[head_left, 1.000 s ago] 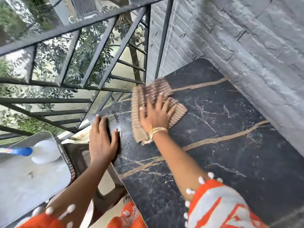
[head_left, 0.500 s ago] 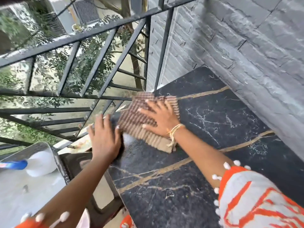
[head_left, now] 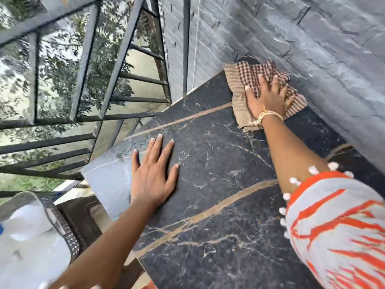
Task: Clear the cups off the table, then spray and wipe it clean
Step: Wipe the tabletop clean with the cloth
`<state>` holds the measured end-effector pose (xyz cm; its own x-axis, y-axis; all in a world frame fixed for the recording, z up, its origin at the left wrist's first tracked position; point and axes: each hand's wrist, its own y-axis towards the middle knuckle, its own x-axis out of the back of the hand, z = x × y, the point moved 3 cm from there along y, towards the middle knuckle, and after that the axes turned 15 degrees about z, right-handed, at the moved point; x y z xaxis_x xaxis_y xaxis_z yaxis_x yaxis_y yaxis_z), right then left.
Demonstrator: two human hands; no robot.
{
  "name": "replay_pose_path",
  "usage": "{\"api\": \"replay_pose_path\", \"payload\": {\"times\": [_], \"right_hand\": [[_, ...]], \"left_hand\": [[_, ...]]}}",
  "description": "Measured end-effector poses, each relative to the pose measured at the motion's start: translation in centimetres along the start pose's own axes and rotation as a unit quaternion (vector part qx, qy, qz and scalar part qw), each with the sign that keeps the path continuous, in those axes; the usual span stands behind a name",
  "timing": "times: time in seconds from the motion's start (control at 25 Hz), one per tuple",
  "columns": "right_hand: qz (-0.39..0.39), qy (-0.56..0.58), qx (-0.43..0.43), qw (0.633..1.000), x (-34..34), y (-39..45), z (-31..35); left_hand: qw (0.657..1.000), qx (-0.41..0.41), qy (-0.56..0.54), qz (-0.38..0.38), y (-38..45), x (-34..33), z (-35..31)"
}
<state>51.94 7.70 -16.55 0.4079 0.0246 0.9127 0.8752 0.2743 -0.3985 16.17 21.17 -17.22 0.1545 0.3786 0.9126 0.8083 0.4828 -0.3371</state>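
Note:
The black marble table [head_left: 218, 163] with gold veins fills the middle of the view. My right hand [head_left: 267, 97] lies flat on a brown checked cloth [head_left: 239, 97] at the table's far corner, against the grey wall. My left hand [head_left: 155, 172] rests palm down on the table's left side, fingers spread, holding nothing. No cups show on the table.
A grey stone wall [head_left: 312, 49] runs along the table's right edge. A black metal railing [head_left: 87, 59] with trees behind it stands to the left. A silver tray [head_left: 60, 224] holding a white spray bottle [head_left: 23, 222] sits at lower left, next to a dark chair [head_left: 83, 217].
My right hand has pushed the cloth from the table's left edge to the far right corner by the wall. My left hand has moved from the edge further onto the tabletop.

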Motion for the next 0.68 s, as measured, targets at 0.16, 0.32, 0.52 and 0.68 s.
{"api": "replay_pose_path", "payload": {"times": [0.16, 0.32, 0.52, 0.68], "right_hand": [[-0.015, 0.026, -0.009, 1.000, -3.1, -7.0, 1.5], [0.014, -0.026, 0.093, 0.995, -7.6, -19.1, 2.3], [0.062, -0.133, 0.289, 0.946, -13.8, -33.9, 0.7], [0.083, -0.234, 0.441, 0.863, -11.5, -31.1, -3.6]], "left_hand": [[1.000, -0.008, 0.002, 0.001, -0.1, 0.2, 0.0], [0.999, -0.020, -0.001, 0.026, -0.6, 0.2, 0.1], [0.993, -0.058, 0.044, 0.095, -1.1, 0.5, -0.2], [0.971, -0.185, 0.086, 0.121, -1.1, 0.2, -3.1]]}}
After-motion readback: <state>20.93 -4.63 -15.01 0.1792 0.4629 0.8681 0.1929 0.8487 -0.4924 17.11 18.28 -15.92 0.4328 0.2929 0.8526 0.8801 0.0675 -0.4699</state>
